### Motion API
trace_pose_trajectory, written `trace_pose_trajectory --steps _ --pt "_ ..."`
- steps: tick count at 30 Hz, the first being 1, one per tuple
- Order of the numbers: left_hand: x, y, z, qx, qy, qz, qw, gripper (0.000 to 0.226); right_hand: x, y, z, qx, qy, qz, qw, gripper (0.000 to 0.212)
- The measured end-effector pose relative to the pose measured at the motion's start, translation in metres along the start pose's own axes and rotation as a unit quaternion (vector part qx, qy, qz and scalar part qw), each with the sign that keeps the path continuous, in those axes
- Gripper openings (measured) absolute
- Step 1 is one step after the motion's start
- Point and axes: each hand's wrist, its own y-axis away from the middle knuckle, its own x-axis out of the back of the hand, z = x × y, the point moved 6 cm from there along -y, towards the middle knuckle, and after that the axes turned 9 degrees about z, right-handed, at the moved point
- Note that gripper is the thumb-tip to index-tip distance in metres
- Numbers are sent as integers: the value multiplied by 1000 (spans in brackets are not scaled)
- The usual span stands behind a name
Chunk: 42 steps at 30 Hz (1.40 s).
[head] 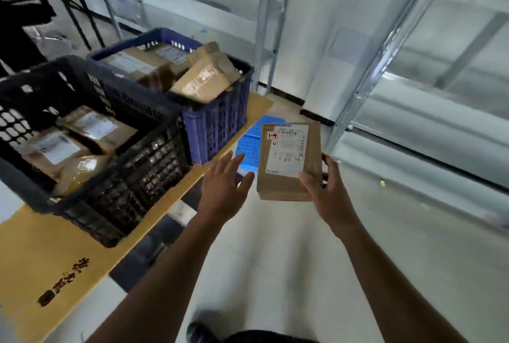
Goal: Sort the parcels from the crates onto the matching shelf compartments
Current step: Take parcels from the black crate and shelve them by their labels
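Right hand (329, 191) grips parcel (286, 166), its label print blurred; left hand (224, 185) free

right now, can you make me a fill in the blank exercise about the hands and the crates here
1. Of the two hands, only the ____ one grips the parcel.
2. The left hand is ____, fingers spread, holding nothing.
3. The near crate is ____ and the far crate is blue; both hold more parcels.

Missing words: right, open, black
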Motion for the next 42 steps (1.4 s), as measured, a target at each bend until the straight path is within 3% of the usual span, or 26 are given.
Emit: trace_pose_trajectory --steps 11,18,26,32,42 --pt "-196 110 189 -101 -81 -152 980 65 271 55 158 -68 -30 90 993 73" --pt "-276 152 298 -163 -65 -226 958 63 392 81 221 -108 -47 180 977 72" --pt "-382 179 421 -295 -50 -291 909 62 511 103 284 -148 -40 287 946 70" --pt "-473 177 531 -428 -59 -282 857 65 604 81 324 -173 -35 362 915 70" --pt "-599 137 743 -484 15 -277 830 65 788 -15 332 -138 2 467 873 70"
